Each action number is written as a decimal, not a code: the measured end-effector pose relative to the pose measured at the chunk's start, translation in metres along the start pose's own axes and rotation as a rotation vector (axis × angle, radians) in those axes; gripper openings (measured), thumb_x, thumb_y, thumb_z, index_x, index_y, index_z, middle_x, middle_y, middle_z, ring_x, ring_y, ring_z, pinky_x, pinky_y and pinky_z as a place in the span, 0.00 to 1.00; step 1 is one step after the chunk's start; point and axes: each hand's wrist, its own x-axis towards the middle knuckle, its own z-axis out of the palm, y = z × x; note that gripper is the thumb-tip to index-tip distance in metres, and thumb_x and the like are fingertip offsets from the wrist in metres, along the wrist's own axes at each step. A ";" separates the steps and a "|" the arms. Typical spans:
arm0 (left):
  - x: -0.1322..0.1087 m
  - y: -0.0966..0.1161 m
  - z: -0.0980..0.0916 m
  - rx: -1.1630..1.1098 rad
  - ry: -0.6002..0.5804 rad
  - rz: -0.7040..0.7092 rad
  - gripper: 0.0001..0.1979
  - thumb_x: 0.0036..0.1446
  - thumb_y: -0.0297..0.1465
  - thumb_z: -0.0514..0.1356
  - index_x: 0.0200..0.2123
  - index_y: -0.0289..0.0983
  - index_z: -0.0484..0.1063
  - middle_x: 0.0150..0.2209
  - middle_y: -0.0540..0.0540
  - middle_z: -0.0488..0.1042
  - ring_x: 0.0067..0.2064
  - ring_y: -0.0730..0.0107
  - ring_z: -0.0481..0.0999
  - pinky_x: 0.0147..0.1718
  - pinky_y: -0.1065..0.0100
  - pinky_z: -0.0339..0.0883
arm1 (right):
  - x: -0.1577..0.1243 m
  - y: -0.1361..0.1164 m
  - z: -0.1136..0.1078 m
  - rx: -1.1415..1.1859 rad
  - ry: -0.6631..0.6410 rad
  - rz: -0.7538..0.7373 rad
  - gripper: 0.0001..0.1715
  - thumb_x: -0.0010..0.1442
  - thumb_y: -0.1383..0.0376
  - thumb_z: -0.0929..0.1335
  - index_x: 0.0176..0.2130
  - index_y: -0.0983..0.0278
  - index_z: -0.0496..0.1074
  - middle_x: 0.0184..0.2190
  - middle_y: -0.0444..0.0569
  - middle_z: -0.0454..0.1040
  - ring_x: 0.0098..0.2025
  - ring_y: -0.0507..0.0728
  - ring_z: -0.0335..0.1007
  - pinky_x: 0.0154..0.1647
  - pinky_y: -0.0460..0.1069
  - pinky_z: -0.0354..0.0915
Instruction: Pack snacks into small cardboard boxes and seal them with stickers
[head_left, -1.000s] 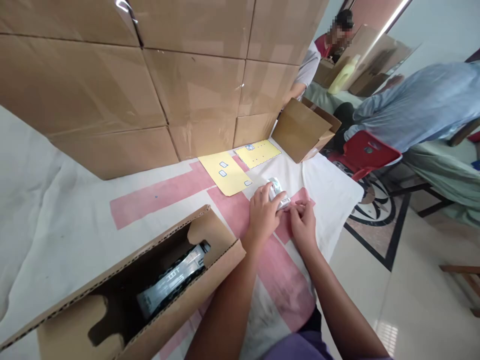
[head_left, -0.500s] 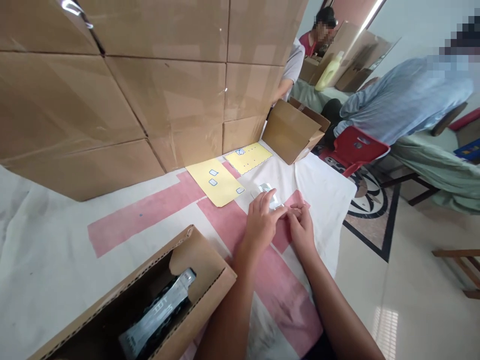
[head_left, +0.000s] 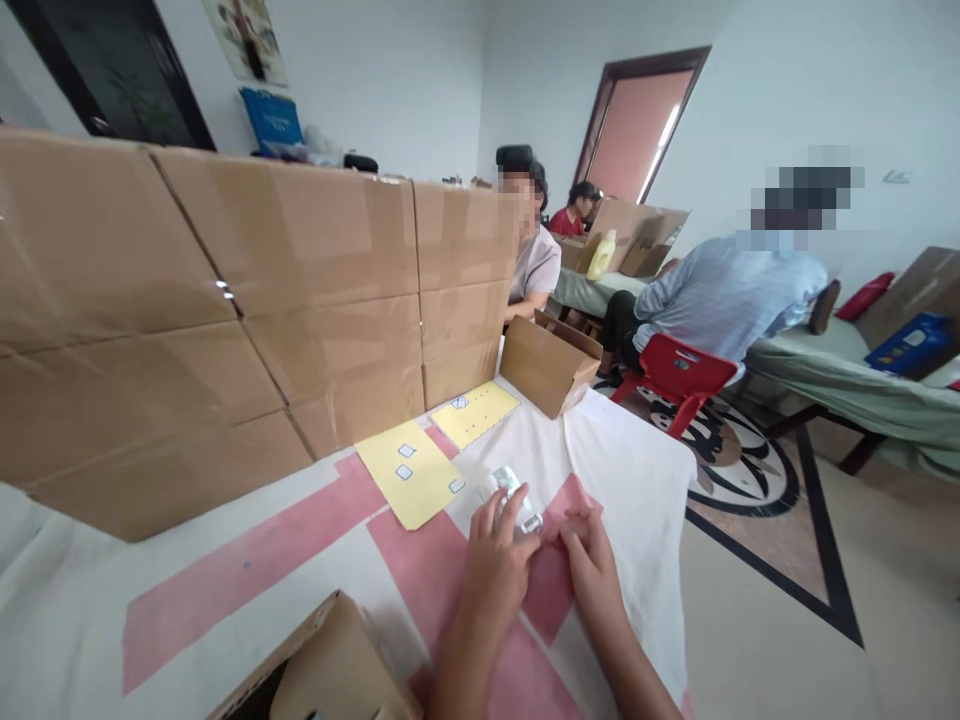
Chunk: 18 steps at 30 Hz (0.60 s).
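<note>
Packet, lower centre: probably light, slick; grip sides. Left hand: fingers round it. Right hand: fingertips together, contents unclear.

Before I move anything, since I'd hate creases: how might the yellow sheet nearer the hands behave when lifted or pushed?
The yellow sheet looks thin, so it's probably light and may bend if lifted by one corner. Lying flat on the cloth, it would likely slide rather than tip.

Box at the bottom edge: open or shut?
Open: the box shows its dark inside beyond a raised cardboard edge.
</note>
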 end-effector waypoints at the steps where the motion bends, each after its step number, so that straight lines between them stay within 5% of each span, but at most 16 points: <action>1: 0.000 0.001 0.001 0.003 0.020 0.006 0.13 0.58 0.21 0.61 0.34 0.45 0.80 0.63 0.47 0.69 0.61 0.51 0.69 0.51 0.48 0.75 | 0.001 0.002 0.000 0.015 -0.004 0.005 0.10 0.59 0.55 0.68 0.39 0.55 0.68 0.28 0.42 0.75 0.33 0.61 0.74 0.37 0.54 0.70; 11: 0.003 0.012 0.008 -0.085 0.282 0.070 0.14 0.62 0.24 0.56 0.34 0.46 0.79 0.53 0.45 0.76 0.52 0.58 0.75 0.47 0.56 0.78 | -0.001 0.022 0.000 0.139 -0.116 0.067 0.18 0.59 0.49 0.70 0.47 0.51 0.72 0.46 0.46 0.77 0.48 0.64 0.76 0.47 0.56 0.74; 18: 0.002 0.019 0.004 -0.090 0.277 0.089 0.13 0.64 0.25 0.55 0.35 0.45 0.78 0.51 0.45 0.77 0.49 0.60 0.76 0.46 0.58 0.79 | 0.007 0.018 0.002 0.252 -0.170 0.115 0.20 0.57 0.49 0.71 0.46 0.54 0.70 0.36 0.45 0.79 0.38 0.63 0.77 0.40 0.57 0.73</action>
